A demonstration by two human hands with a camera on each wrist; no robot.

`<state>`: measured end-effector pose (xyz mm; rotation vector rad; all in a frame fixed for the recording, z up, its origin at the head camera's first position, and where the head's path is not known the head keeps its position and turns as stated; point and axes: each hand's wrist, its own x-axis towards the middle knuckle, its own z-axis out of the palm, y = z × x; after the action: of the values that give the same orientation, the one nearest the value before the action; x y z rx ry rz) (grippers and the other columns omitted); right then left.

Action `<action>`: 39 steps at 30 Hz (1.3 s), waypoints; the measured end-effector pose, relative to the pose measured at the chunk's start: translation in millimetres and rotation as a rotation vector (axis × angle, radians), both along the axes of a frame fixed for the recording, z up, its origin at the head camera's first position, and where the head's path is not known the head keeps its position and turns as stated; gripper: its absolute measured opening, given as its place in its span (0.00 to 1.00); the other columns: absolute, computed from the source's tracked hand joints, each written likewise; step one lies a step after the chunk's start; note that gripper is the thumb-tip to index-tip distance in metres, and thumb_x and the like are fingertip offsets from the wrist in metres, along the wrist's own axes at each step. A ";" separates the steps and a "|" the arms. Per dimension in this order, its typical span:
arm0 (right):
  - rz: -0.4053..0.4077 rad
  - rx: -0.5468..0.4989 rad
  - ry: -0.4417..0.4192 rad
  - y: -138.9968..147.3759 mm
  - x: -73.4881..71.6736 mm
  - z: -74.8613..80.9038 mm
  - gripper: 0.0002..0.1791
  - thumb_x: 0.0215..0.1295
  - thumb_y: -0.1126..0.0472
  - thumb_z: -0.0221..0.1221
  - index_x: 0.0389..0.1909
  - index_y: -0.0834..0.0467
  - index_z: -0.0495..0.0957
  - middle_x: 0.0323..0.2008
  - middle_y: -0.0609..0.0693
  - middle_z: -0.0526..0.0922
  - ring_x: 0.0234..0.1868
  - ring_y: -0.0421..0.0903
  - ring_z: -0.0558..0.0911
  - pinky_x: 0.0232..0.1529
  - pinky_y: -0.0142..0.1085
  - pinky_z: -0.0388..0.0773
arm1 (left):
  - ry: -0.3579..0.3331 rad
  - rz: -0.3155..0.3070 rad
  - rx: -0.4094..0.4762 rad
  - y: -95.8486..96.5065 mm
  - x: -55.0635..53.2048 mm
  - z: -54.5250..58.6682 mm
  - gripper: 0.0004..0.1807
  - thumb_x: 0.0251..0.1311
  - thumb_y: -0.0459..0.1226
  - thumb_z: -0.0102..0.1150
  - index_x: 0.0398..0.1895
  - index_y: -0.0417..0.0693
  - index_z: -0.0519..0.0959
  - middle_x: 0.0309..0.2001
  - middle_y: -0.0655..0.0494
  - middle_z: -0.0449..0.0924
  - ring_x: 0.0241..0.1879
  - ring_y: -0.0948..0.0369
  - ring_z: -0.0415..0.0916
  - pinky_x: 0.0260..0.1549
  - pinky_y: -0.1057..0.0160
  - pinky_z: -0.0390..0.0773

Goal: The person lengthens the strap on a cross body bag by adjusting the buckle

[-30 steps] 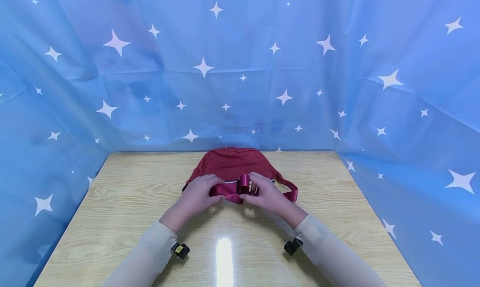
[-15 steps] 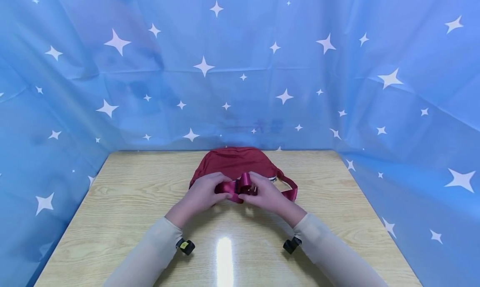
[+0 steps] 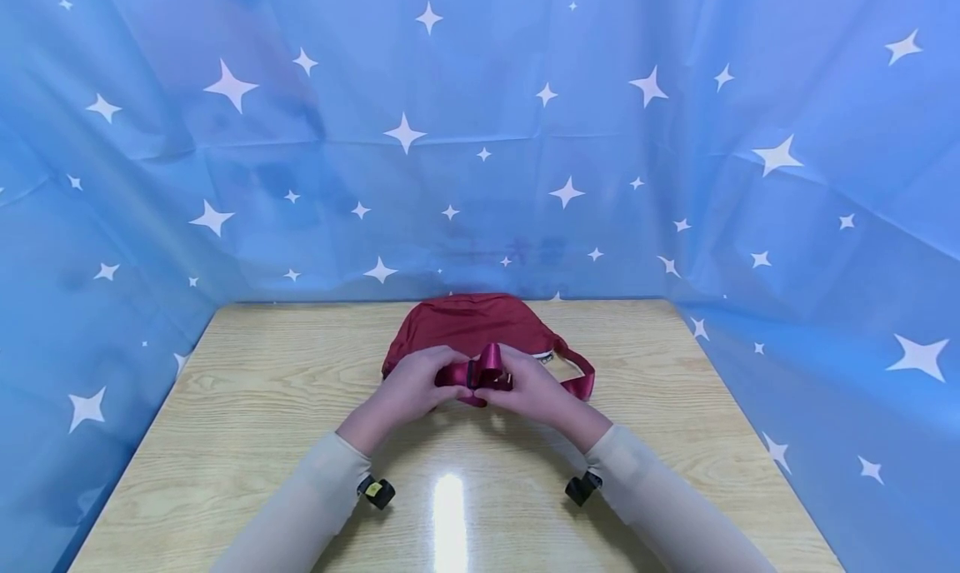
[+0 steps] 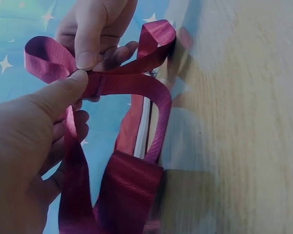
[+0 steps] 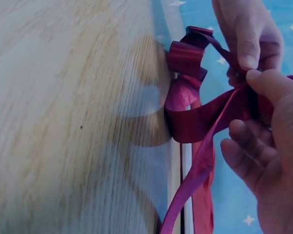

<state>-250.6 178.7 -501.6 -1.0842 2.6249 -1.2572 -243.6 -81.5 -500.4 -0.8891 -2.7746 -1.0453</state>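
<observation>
Blue cloth [image 3: 112, 306], printed w/ white stars, is seen at far L, behind and at far R of the wood-grain table [image 3: 285, 356]. Next, coming in from bottom L, a pale sleeve [image 3: 292, 506] is seen, w/ a small black wrist camera [image 3: 377, 493] fixed at its cuff. Beyond the cuff, the L hand [image 3: 420, 381] is bent inward, thumb & fingers pinched on a dk red strap [image 3: 452, 375]. Mid-table, at the back edge, the dk red bag [image 3: 472, 319] is laid, its front partly hidden by both hands. Just in front of it, btwn the hands, a dark slider [image 3: 472, 374] is held on the strap, and a shiny strap loop [image 3: 491, 358] is stood up beside it. Thumb tips are brought close together there (touching or not can't be told). By the R hand [image 3: 528, 381] the strap is likewise pinched, thumb against fingers. In the L wrist view, more strap is seen hanging in twisted loops below the grip. At the bag's R end a pale strip [image 3: 543, 356] is shown, and another strap length [image 3: 577, 373] is curved out past the R wrist. Farther R, a second black camera [image 3: 582, 489] is worn under the other pale sleeve [image 3: 660, 490].
</observation>
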 end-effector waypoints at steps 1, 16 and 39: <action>-0.001 0.006 0.006 0.1 0.1 0.2 0.15 0.71 0.57 0.77 0.52 0.46 0.81 0.48 0.43 0.82 0.46 0.42 0.85 0.46 0.37 0.88 | -0.002 0.001 0.005 0.4 0.1 -1.1 0.25 0.67 0.47 0.80 0.64 0.54 0.86 0.56 0.61 0.87 0.54 0.62 0.83 0.52 0.56 0.83; -0.040 0.040 0.004 2.5 0.8 2.8 0.16 0.72 0.55 0.76 0.53 0.45 0.81 0.42 0.41 0.82 0.33 0.42 0.78 0.32 0.36 0.79 | -0.019 -0.016 0.102 1.8 -0.3 -8.7 0.30 0.66 0.46 0.81 0.69 0.54 0.84 0.61 0.60 0.86 0.62 0.60 0.82 0.59 0.54 0.82; 0.012 0.003 0.228 -8.7 -3.6 37.4 0.21 0.66 0.56 0.80 0.56 0.56 0.85 0.49 0.46 0.86 0.53 0.43 0.80 0.51 0.48 0.84 | -0.032 -0.002 0.096 -1.0 -2.7 -8.8 0.25 0.64 0.49 0.82 0.61 0.56 0.85 0.55 0.66 0.85 0.51 0.65 0.80 0.51 0.58 0.83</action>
<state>-254.1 170.1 -464.2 -1.3136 2.7733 -1.1920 -246.3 -82.5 -509.2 -0.8714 -2.7222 -1.1926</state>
